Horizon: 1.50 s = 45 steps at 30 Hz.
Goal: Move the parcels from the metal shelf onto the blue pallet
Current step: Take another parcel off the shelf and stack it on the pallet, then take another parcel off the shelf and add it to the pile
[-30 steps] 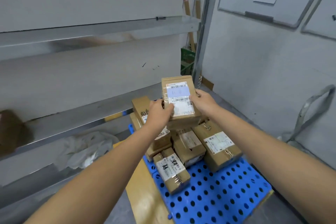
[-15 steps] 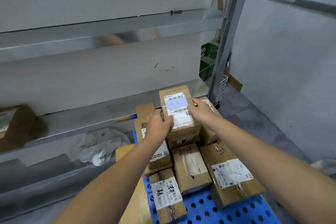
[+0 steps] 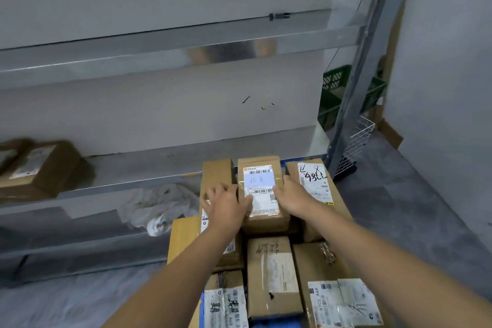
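Sitting at the far end of the stack on the blue pallet (image 3: 277, 323), between a plain box (image 3: 217, 173) and a scrawled box (image 3: 314, 181), the small labelled parcel (image 3: 262, 194) was gripped from both sides. The left hand (image 3: 226, 206) was curled at its left edge, thumb on the label; the right hand (image 3: 291, 196) was hooked over its right edge. Taped cardboard was judged light, stiff, slightly slick; opposite long edges were favoured. Another parcel (image 3: 40, 165) was noted on the metal shelf (image 3: 138, 168).

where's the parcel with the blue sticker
Head view, centre, back of the pile: the parcel is held by the left hand and right hand, between a plain box and a scribbled box.
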### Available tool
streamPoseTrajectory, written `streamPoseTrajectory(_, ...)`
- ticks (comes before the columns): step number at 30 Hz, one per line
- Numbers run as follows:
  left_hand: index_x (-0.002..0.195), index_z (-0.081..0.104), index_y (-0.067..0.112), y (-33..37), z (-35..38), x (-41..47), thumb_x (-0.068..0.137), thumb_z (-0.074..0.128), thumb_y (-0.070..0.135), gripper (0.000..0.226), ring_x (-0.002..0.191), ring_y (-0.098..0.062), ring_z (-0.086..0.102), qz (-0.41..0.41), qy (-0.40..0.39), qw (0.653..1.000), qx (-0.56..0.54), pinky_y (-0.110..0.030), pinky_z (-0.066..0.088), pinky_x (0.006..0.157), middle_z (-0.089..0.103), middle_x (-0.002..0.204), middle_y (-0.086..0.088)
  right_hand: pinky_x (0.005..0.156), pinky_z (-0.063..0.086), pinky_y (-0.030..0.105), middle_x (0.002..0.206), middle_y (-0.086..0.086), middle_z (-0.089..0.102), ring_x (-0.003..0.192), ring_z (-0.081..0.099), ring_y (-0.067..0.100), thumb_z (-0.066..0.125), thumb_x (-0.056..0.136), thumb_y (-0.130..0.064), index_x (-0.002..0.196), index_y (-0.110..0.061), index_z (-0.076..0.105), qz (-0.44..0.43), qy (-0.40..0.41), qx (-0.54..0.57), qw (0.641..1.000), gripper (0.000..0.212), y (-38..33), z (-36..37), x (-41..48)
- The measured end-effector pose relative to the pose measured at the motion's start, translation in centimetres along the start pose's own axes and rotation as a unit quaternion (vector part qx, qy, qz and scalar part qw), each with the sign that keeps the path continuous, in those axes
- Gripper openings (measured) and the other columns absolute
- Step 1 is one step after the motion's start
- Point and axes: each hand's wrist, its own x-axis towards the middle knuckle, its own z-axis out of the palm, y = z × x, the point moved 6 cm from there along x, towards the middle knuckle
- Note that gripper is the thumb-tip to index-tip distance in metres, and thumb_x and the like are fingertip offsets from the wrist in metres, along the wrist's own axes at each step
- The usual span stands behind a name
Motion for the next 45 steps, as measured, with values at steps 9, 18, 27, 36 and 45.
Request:
streamPoseTrajectory(9, 0.148, 0.035, 0.026, -0.1, 1.5, -0.3, 0.095, 0.045, 0.051, 0.059, 0.133, -0.022, 0.028, 0.017, -0.025, 0.999, -0.042, -0.041, 0.020, 0.110, 0.042, 0.142, 0.001, 0.098, 0.046, 0.038, 0.135, 0.013, 0.050, 0.116, 0.054, 0.026, 0.044, 0.100, -0.021, 0.148, -0.006, 0.024, -0.016, 0.009, -0.007, 1.000, 0.055, 0.1, 0.1, -0.3)
streamPoseTrajectory(18, 0.150, 0.032, 0.017, -2.6, -7.0, -3.2, 0.098, 0.047, 0.040, 0.059, 0.141, -0.024, 0.030, 0.106, -0.007, 0.993, -0.043, -0.037, 0.021, 0.114, 0.037, 0.153, -0.003, 0.114, 0.025, 0.037, 0.157, 0.010, 0.024, 0.145, 0.024, 0.026, 0.046, 0.099, -0.031, 0.152, -0.012, 0.022, -0.149, 0.047, -0.070, 0.985, 0.062, -11.0, 0.4, -6.7)
streamPoseTrajectory(27, 0.145, 0.038, 0.003, -11.9, -23.4, -7.3, 0.098, 0.049, 0.032, 0.056, 0.136, -0.028, 0.038, 0.160, 0.105, 0.979, 0.073, -0.031, 0.021, 0.112, 0.042, 0.148, -0.014, 0.113, 0.027, 0.034, 0.150, 0.019, 0.035, 0.139, 0.034, 0.029, 0.049, 0.097, -0.031, 0.146, -0.002, 0.033, -0.275, 0.017, -0.183, 0.944, 0.059, -28.5, 6.1, -15.0)
streamPoseTrajectory(36, 0.145, 0.035, 0.005, -30.9, -30.6, -16.2, 0.098, 0.046, 0.036, 0.058, 0.138, -0.024, 0.034, 0.062, 0.136, 0.981, 0.123, -0.029, 0.018, 0.115, 0.040, 0.148, -0.010, 0.110, 0.030, 0.035, 0.143, 0.018, 0.043, 0.138, 0.036, 0.030, 0.047, 0.096, -0.022, 0.138, -0.002, 0.045, -0.372, 0.003, -0.245, 0.895, 0.046, -41.0, 20.4, -22.0)
streamPoseTrajectory(45, 0.146, 0.034, 0.006, -49.9, -36.0, -25.0, 0.099, 0.044, 0.033, 0.056, 0.139, -0.023, 0.030, -0.060, 0.145, 0.981, 0.115, -0.030, 0.017, 0.115, 0.037, 0.150, -0.009, 0.096, 0.042, 0.040, 0.127, 0.014, 0.049, 0.121, 0.046, 0.032, 0.045, 0.094, -0.028, 0.123, -0.005, 0.050, -0.442, -0.035, -0.324, 0.835, 0.037, -50.3, 37.2, -28.7)
